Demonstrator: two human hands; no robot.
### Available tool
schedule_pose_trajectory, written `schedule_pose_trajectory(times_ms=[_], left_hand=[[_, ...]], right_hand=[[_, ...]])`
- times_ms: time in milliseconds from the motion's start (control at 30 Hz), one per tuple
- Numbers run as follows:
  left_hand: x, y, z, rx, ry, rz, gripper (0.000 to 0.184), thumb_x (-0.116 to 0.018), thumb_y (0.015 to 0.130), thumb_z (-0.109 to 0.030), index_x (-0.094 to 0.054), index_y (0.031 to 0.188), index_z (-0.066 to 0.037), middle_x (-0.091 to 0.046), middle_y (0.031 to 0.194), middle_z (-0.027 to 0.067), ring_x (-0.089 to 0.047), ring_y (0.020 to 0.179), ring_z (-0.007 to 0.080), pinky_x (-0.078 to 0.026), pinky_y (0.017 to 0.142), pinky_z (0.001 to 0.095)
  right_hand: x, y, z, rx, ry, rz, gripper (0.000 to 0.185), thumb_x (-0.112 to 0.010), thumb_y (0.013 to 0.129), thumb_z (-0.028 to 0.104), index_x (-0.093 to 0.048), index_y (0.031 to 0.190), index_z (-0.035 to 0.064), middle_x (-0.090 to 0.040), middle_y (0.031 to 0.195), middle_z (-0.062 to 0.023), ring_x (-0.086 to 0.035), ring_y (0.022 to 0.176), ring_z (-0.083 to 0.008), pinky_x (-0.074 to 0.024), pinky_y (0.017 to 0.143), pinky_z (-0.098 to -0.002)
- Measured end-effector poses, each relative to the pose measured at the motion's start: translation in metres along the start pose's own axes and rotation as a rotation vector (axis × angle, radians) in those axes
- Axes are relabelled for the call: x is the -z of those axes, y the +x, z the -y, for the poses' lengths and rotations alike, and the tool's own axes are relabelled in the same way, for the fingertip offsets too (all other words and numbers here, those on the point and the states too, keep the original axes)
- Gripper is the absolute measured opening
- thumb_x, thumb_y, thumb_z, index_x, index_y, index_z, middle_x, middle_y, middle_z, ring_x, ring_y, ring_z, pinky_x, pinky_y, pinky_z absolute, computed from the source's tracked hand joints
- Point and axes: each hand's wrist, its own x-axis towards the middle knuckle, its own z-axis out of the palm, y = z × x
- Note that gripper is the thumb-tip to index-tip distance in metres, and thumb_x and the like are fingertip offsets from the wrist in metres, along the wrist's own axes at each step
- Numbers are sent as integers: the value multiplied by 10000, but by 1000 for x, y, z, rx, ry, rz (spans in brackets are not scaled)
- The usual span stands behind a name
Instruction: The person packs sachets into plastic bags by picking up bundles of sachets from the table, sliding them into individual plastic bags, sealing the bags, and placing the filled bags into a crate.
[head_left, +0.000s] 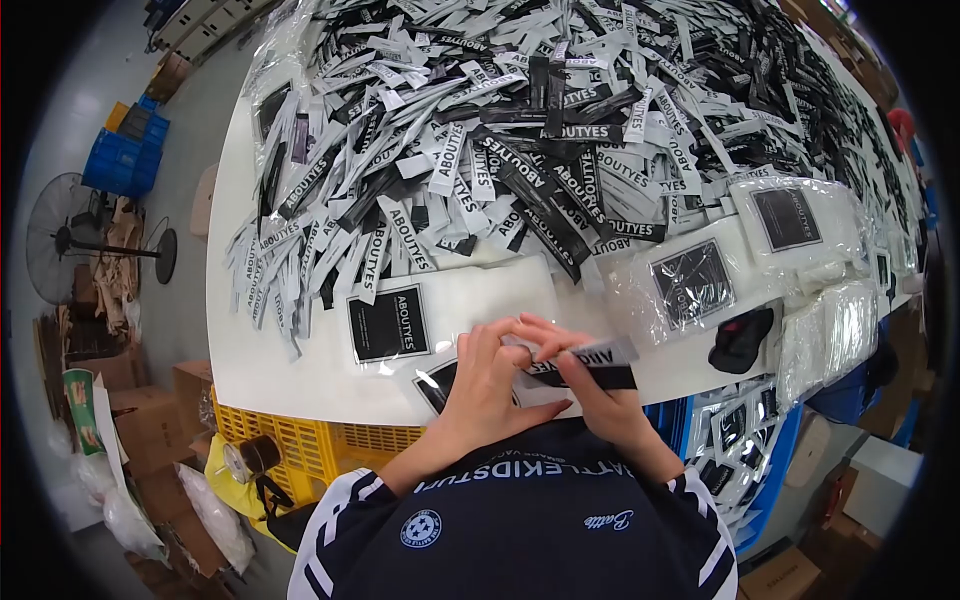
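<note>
Slim printed stick packets (610, 375), at least one black and one white, lie across my right hand (600, 400), which is closed on them with the thumb on top. My left hand (485, 370) curls around their left end, its fingertips meeting those of the right. The left thumb stretches out below the packets. Under and beside my left hand are clear plastic bags with black labels; one labelled bag (390, 325) lies flat to the left, and another label (437, 385) is partly covered by the hand.
A large heap of loose black and white packets (560, 130) covers the far part of the white table (240, 350). Filled clear bags (690, 285) and a small black item (742, 340) are at the right. A yellow crate (290, 440) and a blue bin (790, 460) stand below the near edge.
</note>
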Motion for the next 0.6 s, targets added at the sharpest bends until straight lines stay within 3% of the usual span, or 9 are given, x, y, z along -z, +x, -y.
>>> schedule_pose_trajectory(times_ms=[133,167,300,400,433,467,533,567,600], left_hand=[[-1,1,-3,71,-80,-102,718,-880,519,-219,-419,1057,-105,-409,1152,172,-433,1010,334,-359,794,438],[-7,-3,2,39,-100,-127,755,-884,511,-216,-420,1096,-103,-402,1152,175,-425,1021,338,-368,800,442],[-1,3,2,-87,-70,-146,894,-867,549,-190,-374,1290,-98,-431,1170,163,-477,990,301,-435,773,392],[27,7,4,287,-276,-72,705,-785,701,-178,-436,1305,-73,-560,1041,140,-573,804,259,-471,672,326],[34,7,18,237,-219,2,301,-654,842,-146,-586,1108,-23,-624,808,138,-590,606,246,-463,559,303],[47,6,20,382,-215,177,163,-555,909,-108,-638,903,32,-561,599,119,-498,503,140,-417,515,259],[48,1,26,262,-191,101,159,-565,909,-118,-640,899,22,-509,568,126,-457,481,130,-390,487,260],[48,2,24,267,-192,103,159,-566,909,-119,-640,900,22,-510,573,128,-459,481,133,-388,484,260],[49,4,20,274,-194,105,158,-567,910,-120,-639,902,21,-511,577,130,-462,481,135,-387,481,259]], right_hand=[[-2,-5,6,0,19,-88,191,-444,972,87,-570,1074,-14,-571,1236,-177,-378,1319,-312,-337,1038,-396],[-4,-2,2,3,-126,-116,191,-473,957,76,-566,1096,-17,-565,1246,-180,-449,1262,-269,-375,1003,-375],[-6,0,2,-160,-7,-111,225,-552,919,78,-565,1124,-16,-614,1161,-140,-572,1023,-151,-451,886,-305],[7,-1,-15,-48,-23,-166,253,-580,902,68,-559,1139,-18,-647,1080,-115,-589,976,-149,-454,878,-304],[7,1,-14,-48,47,-197,241,-610,883,68,-585,1105,-22,-663,1037,-117,-622,931,-162,-481,843,-316],[3,3,-6,-21,8,-293,228,-613,880,67,-594,1089,-23,-665,1030,-115,-632,913,-171,-491,827,-320],[-3,10,12,43,-69,-489,201,-617,875,66,-611,1056,-24,-670,1015,-112,-654,877,-189,-512,793,-328],[2,11,1,220,-355,-522,241,-594,884,57,-592,1113,-18,-677,951,-149,-679,791,-213,-523,716,-326],[7,8,0,173,-493,-361,273,-579,893,58,-564,1156,-11,-671,939,-165,-677,770,-220,-518,702,-324]])
